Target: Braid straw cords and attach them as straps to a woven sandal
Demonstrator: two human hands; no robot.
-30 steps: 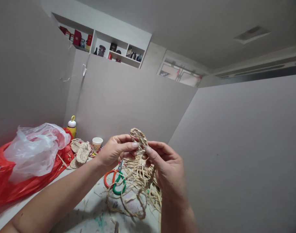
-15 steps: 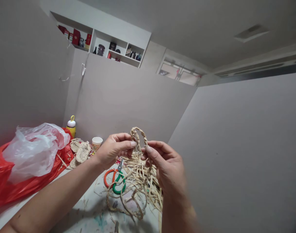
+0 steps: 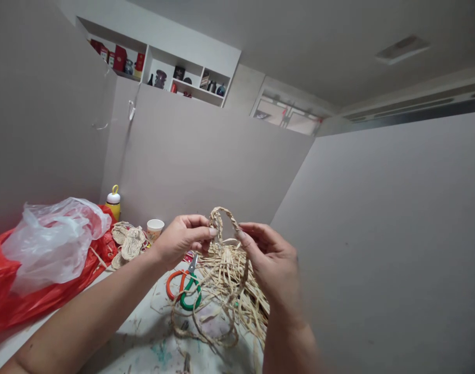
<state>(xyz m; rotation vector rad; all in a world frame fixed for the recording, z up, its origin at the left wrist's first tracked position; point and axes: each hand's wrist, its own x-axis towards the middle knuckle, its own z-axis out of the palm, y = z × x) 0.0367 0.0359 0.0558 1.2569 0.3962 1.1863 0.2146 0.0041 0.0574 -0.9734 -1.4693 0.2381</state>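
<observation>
A braided straw cord (image 3: 226, 212) arches in a loop between my two hands, raised above the table. My left hand (image 3: 188, 236) pinches the doubled part of the loop between thumb and fingers. On the other side, my right hand (image 3: 270, 254) grips the cord between thumb and forefinger. The rest of the cord hangs down and lies in loose coils on the table. Below my hands, scissors (image 3: 189, 291) with one orange and one green handle lie partly under a strand. A heap of loose straw strips (image 3: 237, 275) spreads beneath and behind the cord.
At the left are a red plastic bag (image 3: 11, 306) and a clear plastic bag (image 3: 62, 244). Woven straw pieces (image 3: 130, 243), a paper cup (image 3: 155, 227) and a yellow bottle (image 3: 113, 203) stand farther back. Grey partitions (image 3: 206, 161) enclose the white table (image 3: 144, 332).
My right hand has moved slightly right, away from my left, and the loop has widened with it. My left hand still pinches the cord in nearly the same place.
</observation>
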